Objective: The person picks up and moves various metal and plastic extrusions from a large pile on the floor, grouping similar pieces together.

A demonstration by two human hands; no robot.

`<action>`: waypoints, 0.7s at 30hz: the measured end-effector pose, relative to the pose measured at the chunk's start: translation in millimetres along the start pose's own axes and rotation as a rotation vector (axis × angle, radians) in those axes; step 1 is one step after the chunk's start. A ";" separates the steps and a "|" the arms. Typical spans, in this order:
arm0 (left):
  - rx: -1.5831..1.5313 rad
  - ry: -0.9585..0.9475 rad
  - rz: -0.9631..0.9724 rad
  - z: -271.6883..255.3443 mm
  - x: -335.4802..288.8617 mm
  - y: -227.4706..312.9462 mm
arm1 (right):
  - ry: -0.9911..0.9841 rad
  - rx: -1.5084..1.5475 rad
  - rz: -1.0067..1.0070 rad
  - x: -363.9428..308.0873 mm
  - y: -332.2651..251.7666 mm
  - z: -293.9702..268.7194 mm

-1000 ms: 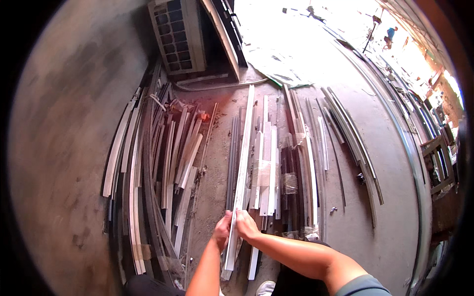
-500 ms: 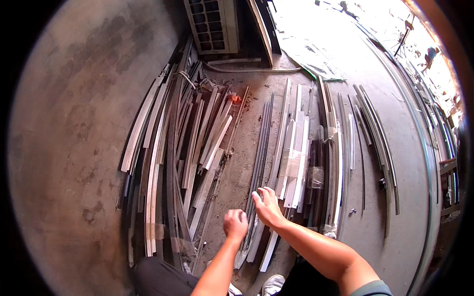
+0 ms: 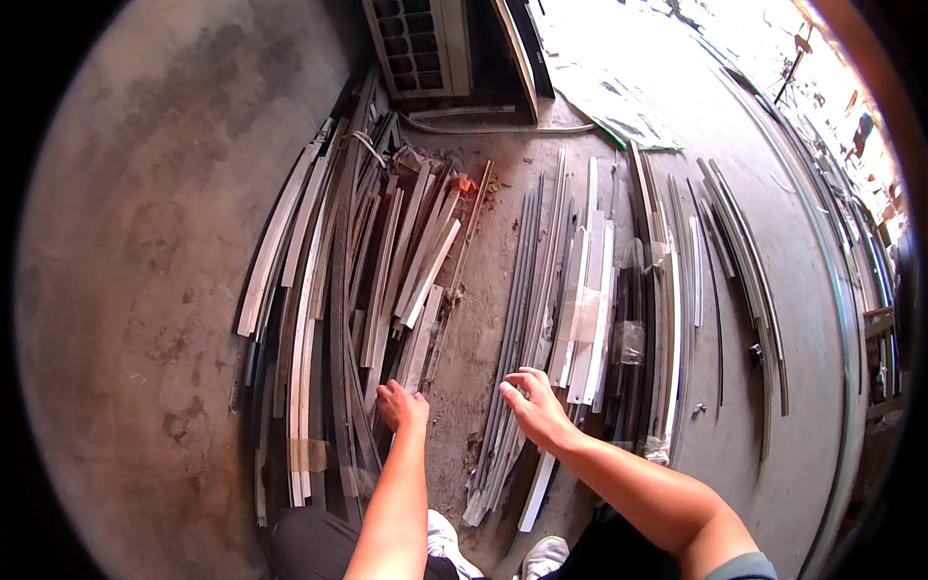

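Observation:
My left hand (image 3: 402, 406) reaches over the left pile, its thumb and fingers apart at the lower part of a flat pale metal strip (image 3: 421, 333). Whether the fingertips touch that strip is hard to make out. Just above a bundle of long thin grey metal strips (image 3: 512, 338), my right hand (image 3: 534, 408) hangs with curved fingers and the thumb apart, holding nothing visible. Beside that hand on the right lie white metal profiles (image 3: 580, 333) bound with clear tape. A shorter white profile (image 3: 536, 493) sticks out below the right wrist.
Dark and pale profiles (image 3: 302, 387) crowd the left side in a long pile. Taped dark profiles (image 3: 630, 387) and several loose lengths (image 3: 749, 251) lie to the right. A slatted panel (image 3: 411, 48) stands at the back; a plastic sheet (image 3: 619, 106) lies near it.
My left hand has moved left and forward from the middle to the left pile, its closed fingers now apart. My right hand stays almost in place over the thin strips.

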State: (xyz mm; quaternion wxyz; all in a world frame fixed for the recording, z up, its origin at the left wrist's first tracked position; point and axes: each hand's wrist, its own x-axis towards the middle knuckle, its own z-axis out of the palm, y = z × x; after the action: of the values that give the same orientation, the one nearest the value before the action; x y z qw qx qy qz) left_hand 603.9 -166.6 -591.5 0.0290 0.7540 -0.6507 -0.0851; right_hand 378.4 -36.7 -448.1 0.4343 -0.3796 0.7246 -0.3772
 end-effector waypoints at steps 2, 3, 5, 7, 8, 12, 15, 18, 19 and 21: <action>-0.010 -0.061 -0.026 -4.5 -6.9 6.8 | -0.017 -0.015 0.007 -2.3 -5.3 0.4; -0.028 -0.098 -0.035 -5.9 -10.3 12.7 | -0.022 -0.024 0.009 -3.0 -8.9 -0.7; -0.048 -0.122 -0.002 -3.9 -17.1 18.6 | -0.029 -0.048 0.001 -2.2 -9.8 1.0; -0.078 -0.105 0.045 -0.5 -26.3 26.0 | -0.028 -0.086 -0.013 0.3 -2.9 3.7; -0.094 -0.097 0.069 0.7 -30.1 29.3 | -0.026 -0.089 -0.013 1.1 0.6 4.1; -0.103 0.093 0.215 15.9 -33.7 21.6 | -0.057 -0.123 -0.034 0.2 -0.2 9.3; -0.194 -0.090 0.070 13.3 -42.5 32.2 | -0.099 -0.100 -0.017 3.0 5.6 8.6; -0.294 -0.098 0.124 5.7 -50.3 44.5 | -0.116 -0.172 -0.027 6.9 13.6 11.0; -0.338 -0.103 0.125 1.5 -53.9 50.7 | -0.126 -0.204 -0.028 9.1 14.7 11.6; -0.430 -0.115 0.130 -9.5 -61.4 64.9 | -0.133 -0.232 0.005 13.0 19.9 16.4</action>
State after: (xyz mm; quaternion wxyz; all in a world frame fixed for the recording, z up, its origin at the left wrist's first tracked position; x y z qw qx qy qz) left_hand 533.5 -116.5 -566.6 0.1572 0.6808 -0.6654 -0.2628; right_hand 384.7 -43.2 -475.6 0.4356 -0.4495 0.7339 -0.2635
